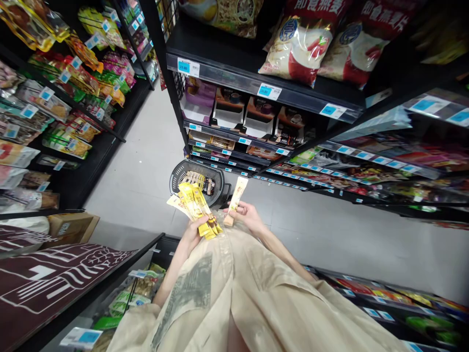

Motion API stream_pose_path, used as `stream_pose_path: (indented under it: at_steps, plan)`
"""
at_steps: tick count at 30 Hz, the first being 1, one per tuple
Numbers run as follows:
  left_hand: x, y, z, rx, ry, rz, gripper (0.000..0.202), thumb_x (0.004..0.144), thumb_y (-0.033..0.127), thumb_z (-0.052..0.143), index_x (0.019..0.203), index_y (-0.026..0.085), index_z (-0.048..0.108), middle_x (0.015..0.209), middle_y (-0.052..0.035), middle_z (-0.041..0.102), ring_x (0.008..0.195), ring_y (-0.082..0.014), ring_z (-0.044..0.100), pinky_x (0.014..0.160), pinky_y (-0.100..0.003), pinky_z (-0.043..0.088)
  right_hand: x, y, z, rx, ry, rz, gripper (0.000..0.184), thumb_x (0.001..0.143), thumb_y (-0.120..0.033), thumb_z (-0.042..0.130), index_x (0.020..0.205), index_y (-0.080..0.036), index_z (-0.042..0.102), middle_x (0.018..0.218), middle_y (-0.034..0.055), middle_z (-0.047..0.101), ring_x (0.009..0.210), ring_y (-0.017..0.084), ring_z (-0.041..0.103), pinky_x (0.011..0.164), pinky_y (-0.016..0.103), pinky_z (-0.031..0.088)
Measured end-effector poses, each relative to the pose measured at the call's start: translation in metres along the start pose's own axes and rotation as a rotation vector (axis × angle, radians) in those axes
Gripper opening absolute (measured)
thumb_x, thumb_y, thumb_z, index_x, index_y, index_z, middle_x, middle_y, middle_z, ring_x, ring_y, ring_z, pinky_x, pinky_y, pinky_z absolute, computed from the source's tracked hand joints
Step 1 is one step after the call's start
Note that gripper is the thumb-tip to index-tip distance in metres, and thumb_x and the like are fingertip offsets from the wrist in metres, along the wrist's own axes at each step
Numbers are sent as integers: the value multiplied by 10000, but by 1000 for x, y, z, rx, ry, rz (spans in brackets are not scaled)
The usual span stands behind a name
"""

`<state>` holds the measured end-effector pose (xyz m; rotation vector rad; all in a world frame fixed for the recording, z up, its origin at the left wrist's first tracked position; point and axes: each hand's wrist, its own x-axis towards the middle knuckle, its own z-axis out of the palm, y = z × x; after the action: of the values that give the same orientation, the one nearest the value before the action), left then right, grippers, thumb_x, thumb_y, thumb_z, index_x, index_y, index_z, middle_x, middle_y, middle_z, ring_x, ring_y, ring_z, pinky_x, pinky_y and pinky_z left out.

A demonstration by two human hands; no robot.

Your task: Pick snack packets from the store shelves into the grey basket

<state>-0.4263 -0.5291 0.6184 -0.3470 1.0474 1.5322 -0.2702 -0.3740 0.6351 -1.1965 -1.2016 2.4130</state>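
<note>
Fingers: on the left hand [191,234], closed around the lower ends of a bunch of packets; on the right hand [251,218], thumb and fingers pinch one slim packet.
Yellow sticks [194,201]: glossy, narrow film sachets with flat ends, fanned in the left hand above the basket, brown patches near their lower ends, paler packets poking out at the left edge.
Pale stick [238,193]: long, flat and cream-coloured, tan at its lower end, upright in the right hand and apart from the bunch.
Basket [176,171]: grey, rounded, its wall pierced with small holes; more slim packets lie inside, some light, some dark.
Shirt [252,293]: loose beige cloth, softly creased, with a faded grey-green panel.
Shelf boxes [229,110]: stiff card with cut-open fronts, under plump, shiny oatmeal bags [302,41].
Floor [304,220]: smooth grey tile with thin joints.
</note>
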Motion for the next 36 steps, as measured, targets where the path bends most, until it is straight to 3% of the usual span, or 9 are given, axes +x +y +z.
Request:
stream_pose_path:
  at_steps: [5, 10, 15, 19, 22, 26, 29, 32, 36]
  plan:
    - [0, 2, -3, 18, -9, -19, 469, 570, 268, 916, 971, 135, 713, 834, -54, 782, 728, -204, 738, 716, -313, 610, 0, -44, 2, -54, 0, -137, 574, 740, -402, 916, 1209, -160, 690, 1076, 140, 807, 863, 244, 777, 822, 392, 621]
    - [-2, 6, 2, 17, -15, -33, 434, 574, 230, 905, 952, 137, 715, 852, -50, 784, 750, -200, 743, 721, -298, 606, -1, -61, 7, -74, -22, -208, 517, 754, -403, 905, 1161, -167, 692, 1046, 114, 800, 837, 212, 742, 843, 382, 598]
    - [-4, 6, 3, 9, 14, -46, 426, 569, 222, 893, 949, 127, 726, 842, -63, 783, 727, -204, 737, 720, -315, 615, 3, -60, 9, 46, 22, -307, 462, 823, -407, 838, 1201, -198, 676, 857, 14, 688, 744, 140, 633, 690, 275, 531]
    - [-3, 5, 2, 20, -1, -36, 441, 577, 229, 895, 973, 131, 725, 860, -63, 787, 751, -211, 745, 747, -328, 628, 3, -62, 12, 196, -51, -288, 454, 864, -455, 802, 1210, -228, 614, 668, -83, 498, 441, 52, 363, 419, 196, 320]
    - [-1, 3, 1, 30, -15, -36, 456, 563, 238, 900, 968, 134, 720, 844, -64, 789, 727, -216, 743, 725, -333, 628, 1, -61, 11, 184, -120, -251, 467, 853, -438, 828, 1184, -257, 552, 606, -123, 497, 347, 27, 242, 335, 159, 231]
    - [2, 2, -1, 39, -14, -43, 456, 564, 245, 890, 969, 137, 710, 830, -64, 789, 693, -216, 740, 706, -332, 625, 5, -52, 1, 486, -345, -223, 307, 932, -481, 723, 1005, -249, 537, 414, -178, 391, 242, 40, 130, 257, 143, 213]
    - [1, 2, -1, 33, 3, -66, 463, 564, 242, 884, 979, 134, 708, 840, -70, 790, 716, -222, 746, 715, -331, 627, 10, -42, -3, 886, -489, -344, 346, 1016, -493, 592, 813, -237, 479, 302, -191, 272, 205, 34, 111, 274, 108, 240]
    - [0, 4, -1, 23, 5, -77, 449, 581, 233, 872, 990, 135, 713, 845, -66, 789, 719, -215, 744, 707, -321, 626, 14, -35, -3, 1119, -511, -435, 369, 1037, -495, 544, 782, -232, 496, 311, -171, 355, 220, 29, 219, 342, 104, 339]
    - [1, 5, -4, 39, 8, -106, 413, 619, 233, 848, 1000, 143, 719, 863, -72, 787, 731, -231, 750, 739, -344, 631, 18, -30, -4, 1007, -414, -439, 452, 975, -579, 609, 726, -236, 452, 284, -177, 287, 222, 17, 140, 321, 115, 293]
